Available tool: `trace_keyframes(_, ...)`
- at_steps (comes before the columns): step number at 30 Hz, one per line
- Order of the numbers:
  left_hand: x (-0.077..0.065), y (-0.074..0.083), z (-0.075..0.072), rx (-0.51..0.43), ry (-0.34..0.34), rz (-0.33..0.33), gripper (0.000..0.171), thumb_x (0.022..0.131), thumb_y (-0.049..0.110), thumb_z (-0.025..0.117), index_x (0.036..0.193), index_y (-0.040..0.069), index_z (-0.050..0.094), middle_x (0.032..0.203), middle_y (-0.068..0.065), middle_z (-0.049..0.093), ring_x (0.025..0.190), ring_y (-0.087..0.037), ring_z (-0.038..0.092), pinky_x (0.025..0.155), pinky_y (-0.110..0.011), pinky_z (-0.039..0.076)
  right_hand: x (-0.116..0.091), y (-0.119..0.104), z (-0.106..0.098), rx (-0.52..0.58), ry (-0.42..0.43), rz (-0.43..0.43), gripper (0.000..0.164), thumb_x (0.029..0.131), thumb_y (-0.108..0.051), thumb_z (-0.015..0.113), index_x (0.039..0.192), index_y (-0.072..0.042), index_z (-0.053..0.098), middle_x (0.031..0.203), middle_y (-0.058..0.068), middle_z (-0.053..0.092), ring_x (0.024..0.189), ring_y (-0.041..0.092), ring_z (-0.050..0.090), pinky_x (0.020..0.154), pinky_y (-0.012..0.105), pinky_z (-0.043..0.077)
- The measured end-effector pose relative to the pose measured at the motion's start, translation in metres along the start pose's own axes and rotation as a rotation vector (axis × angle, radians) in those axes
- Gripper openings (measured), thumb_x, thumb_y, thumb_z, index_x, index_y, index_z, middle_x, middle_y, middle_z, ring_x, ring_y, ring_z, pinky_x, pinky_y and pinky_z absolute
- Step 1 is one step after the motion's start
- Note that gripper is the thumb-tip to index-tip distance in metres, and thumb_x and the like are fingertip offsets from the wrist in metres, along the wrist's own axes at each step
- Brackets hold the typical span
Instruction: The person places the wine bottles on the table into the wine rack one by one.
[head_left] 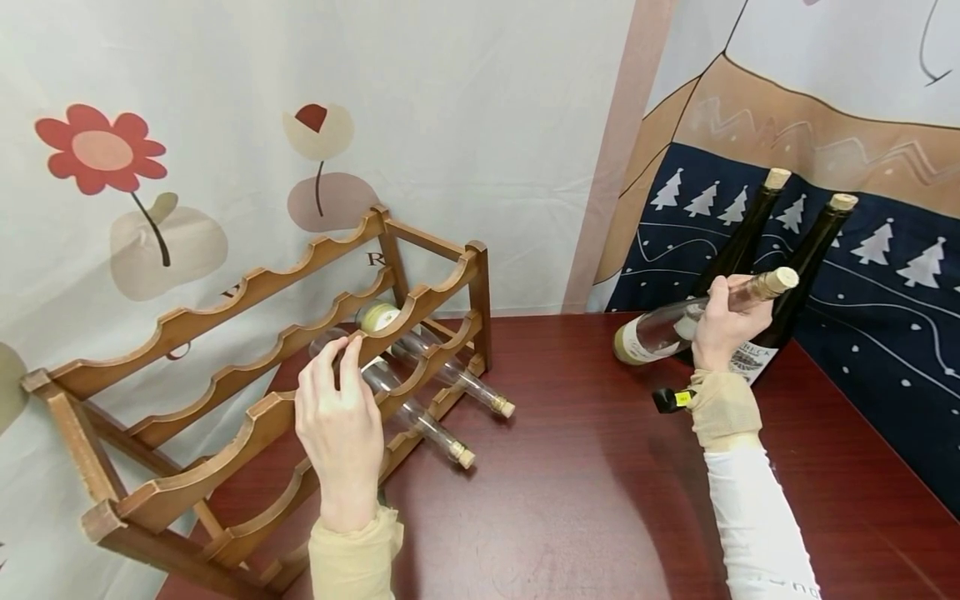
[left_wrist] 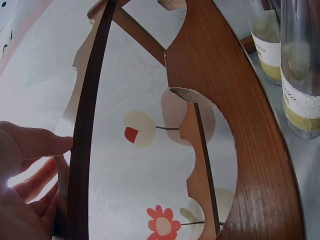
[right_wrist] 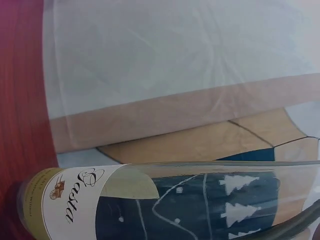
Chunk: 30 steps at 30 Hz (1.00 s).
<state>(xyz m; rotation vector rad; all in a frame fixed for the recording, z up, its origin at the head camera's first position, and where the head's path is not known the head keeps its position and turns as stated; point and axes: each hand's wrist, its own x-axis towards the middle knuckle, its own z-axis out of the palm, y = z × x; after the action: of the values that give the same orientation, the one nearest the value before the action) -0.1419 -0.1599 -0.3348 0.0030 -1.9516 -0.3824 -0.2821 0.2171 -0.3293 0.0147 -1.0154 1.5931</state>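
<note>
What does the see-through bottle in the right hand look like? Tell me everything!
The clear wine bottle looks like glass, with a pale cork in its neck. Near its base is a white-and-gold label with a cart and curly writing, seemingly "Gasta". No liquid shows inside. It tilts, cork end higher, in front of two dark wine bottles. The right hand grips it toward the neck. Whether its base touches the table isn't clear.

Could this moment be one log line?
Right hand: grips clear glass corked bottle | Left hand: holds brown wooden rack | Racked: two clear glass bottles
</note>
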Motion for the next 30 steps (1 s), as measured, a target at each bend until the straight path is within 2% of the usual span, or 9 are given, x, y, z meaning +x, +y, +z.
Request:
trace_keyframes(6,0.000,0.000,0.000,-0.001,0.001,0.003,0.031,0.089,-0.007,0.052,0.116,0.003,0.063,0.116,-0.016,0.060,0.100,-0.038,0.055,0.077,-0.046,0.045,0.000,-0.011,-0.001,0.093,0.007,-0.053,0.020,0.074,0.009,0.055,0.071,-0.011,0.055,0.062,-0.004,0.054,0.058,0.009,0.050,0.063,0.023,0.041)
trace_keyframes(17,0.000,0.000,0.000,0.001,0.010,0.003,0.030,0.090,-0.006,0.051,0.116,0.003,0.063,0.115,-0.016,0.061,0.099,-0.038,0.055,0.077,-0.046,0.045,-0.010,-0.031,-0.006,0.242,-0.012,-0.055,0.019,0.073,0.013,0.052,0.070,-0.006,0.050,0.061,0.004,0.052,0.052,0.015,0.047,0.056,0.027,0.042)
trace_keyframes(25,0.000,0.000,0.001,0.000,0.010,0.002,0.030,0.090,-0.006,0.051,0.116,0.003,0.063,0.115,-0.017,0.060,0.100,-0.038,0.055,0.077,-0.046,0.045,-0.023,-0.044,-0.011,0.382,0.054,-0.019,0.020,0.072,0.017,0.053,0.063,0.000,0.047,0.058,0.009,0.050,0.048,0.020,0.046,0.051,0.029,0.044)
trace_keyframes(30,0.000,0.000,0.001,0.000,0.009,-0.001,0.031,0.089,-0.007,0.051,0.116,0.003,0.063,0.116,-0.016,0.060,0.100,-0.038,0.055,0.077,-0.047,0.045,-0.031,-0.051,-0.015,0.425,0.079,0.011,0.021,0.071,0.018,0.055,0.062,0.002,0.045,0.058,0.011,0.050,0.047,0.021,0.046,0.051,0.030,0.045)
